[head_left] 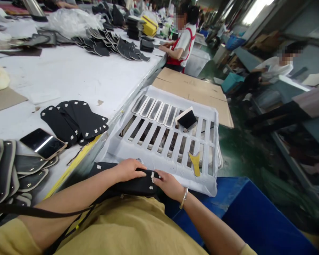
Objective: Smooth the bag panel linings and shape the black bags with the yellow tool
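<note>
Close against my body is a long black fabric piece [133,187] with small white tabs near its ends. My left hand [130,170] grips its upper edge, the fingertips hidden behind it. At the right end, my right hand [168,182] pinches the piece beside a white tab; its other fingers are partly hidden. Just beyond both hands lies a white slatted plastic crate [156,140] turned on its face. A yellow forked piece [195,163] and a black pad with a pale edge [186,119] rest on it.
Left on the white table [69,74] are similar black pieces [77,120], a phone [43,143] and stacked grey-edged pieces [7,170]. A blue bin [244,212] stands at right, cardboard [191,92] beyond the crate. One person [182,46] works at the table; another sits at far right.
</note>
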`<state>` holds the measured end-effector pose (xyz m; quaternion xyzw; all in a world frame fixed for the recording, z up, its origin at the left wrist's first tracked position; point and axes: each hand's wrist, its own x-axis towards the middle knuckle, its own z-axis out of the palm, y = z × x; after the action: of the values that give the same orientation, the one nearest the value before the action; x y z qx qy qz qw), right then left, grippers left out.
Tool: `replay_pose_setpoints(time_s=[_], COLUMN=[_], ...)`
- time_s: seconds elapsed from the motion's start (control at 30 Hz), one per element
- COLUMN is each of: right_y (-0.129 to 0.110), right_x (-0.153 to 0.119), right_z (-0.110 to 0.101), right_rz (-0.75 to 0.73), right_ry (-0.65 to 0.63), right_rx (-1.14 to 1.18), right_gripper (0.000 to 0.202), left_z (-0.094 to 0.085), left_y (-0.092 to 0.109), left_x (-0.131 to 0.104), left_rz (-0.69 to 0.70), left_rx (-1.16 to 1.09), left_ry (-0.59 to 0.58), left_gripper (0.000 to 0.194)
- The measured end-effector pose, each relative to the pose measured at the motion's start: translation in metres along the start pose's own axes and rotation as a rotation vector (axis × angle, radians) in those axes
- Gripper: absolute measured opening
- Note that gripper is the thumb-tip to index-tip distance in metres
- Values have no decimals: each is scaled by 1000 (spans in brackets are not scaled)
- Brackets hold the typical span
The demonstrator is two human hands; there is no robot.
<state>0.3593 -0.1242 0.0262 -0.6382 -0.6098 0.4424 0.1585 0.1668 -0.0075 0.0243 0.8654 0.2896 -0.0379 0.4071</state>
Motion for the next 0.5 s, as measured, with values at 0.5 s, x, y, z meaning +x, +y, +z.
replay_pose_setpoints(time_s=[0.5], right_y=[-22], right_x=[4], right_z=[-6], right_rz=[-31], right_ry=[62], right_rx=[-382], right_gripper=[78], left_z=[-7], left_y=[-5], left_x=[-34], left_rz=[-88], left_rx=[302], left_ry=[-10], left_gripper=[84])
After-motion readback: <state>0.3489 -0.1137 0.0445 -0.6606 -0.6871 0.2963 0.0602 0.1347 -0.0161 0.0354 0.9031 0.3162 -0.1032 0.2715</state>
